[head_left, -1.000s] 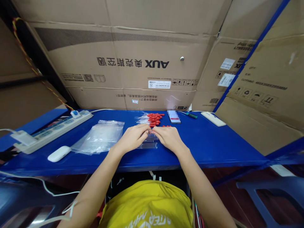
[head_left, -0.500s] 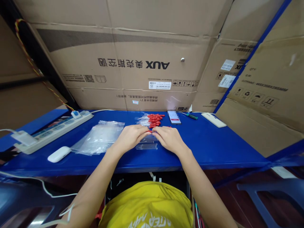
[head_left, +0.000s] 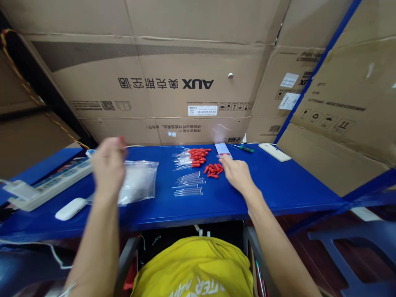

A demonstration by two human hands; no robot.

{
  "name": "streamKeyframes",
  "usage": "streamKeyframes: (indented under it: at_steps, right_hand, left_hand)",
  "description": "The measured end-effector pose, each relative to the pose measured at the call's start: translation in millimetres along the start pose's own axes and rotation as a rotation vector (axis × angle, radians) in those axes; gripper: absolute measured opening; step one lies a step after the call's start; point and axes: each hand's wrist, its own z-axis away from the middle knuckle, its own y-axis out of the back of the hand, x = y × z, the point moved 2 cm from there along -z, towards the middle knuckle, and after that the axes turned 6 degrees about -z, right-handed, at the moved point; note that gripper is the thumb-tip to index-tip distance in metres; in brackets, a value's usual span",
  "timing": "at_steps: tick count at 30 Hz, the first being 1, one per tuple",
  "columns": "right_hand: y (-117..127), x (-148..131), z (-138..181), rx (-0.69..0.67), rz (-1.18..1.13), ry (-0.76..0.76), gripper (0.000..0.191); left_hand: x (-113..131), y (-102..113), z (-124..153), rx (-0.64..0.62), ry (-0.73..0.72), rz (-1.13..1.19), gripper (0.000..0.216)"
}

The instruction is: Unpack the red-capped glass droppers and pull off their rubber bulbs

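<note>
My left hand [head_left: 109,165] is raised over the left side of the table, blurred by motion. Its fingers are closed on a red rubber bulb [head_left: 121,141]; whether a tube is attached I cannot make out. My right hand [head_left: 237,172] is beside a small heap of loose red rubber bulbs [head_left: 213,170], fingers stretched out, nothing visible in them. Left of the heap lie several thin clear tubes [head_left: 188,190]. Behind these, droppers with red bulbs fitted on clear tubes [head_left: 196,156] are piled together.
Clear zip bags [head_left: 140,181] lie on the blue table [head_left: 198,212] at left, near a white case [head_left: 71,208] and a power strip [head_left: 58,183]. Behind my right hand are a phone [head_left: 223,149], a green-handled screwdriver [head_left: 246,148] and a white power bank [head_left: 274,152]. Cardboard [head_left: 173,53] walls the back.
My hands, together over the tubes before, have parted. The left has risen to the left with the red bulb; the right has shifted right, uncovering the bulb heap. The view has shifted slightly.
</note>
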Motion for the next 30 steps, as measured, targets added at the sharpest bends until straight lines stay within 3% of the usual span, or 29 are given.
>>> streamKeyframes:
  at_steps: [1,4,9,13,20,26,30]
  right_hand:
    - [4,10,0,0.048,0.001,-0.061,0.042]
    - [11,17,-1,0.067,-0.026,-0.107,0.041]
    - [4,-25,-6,0.071,-0.296,-0.039,0.031]
    - [-5,-54,-7,0.141,-0.547,0.091,0.018]
    - [-38,-63,-5,-0.166,-0.881,-0.004,0.003]
    - [-43,-61,-2,-0.182,-0.624,0.004,0.015]
    - [-44,-62,1,-0.207,-0.508,0.024,0.015]
  left_hand:
    - [-4,10,-7,0.042,0.053,0.078,0.036]
    - [1,17,-14,-0.078,0.085,0.166,0.028]
    - [24,-24,10,-0.453,0.078,0.161,0.03]
    - [17,-51,28,-0.63,0.125,0.204,0.036]
    - [-4,-79,44,-0.662,0.092,0.138,0.027]
    - [1,-85,51,-0.721,-0.102,-0.071,0.022]
    - [0,-89,57,-0.79,-0.136,-0.151,0.018]
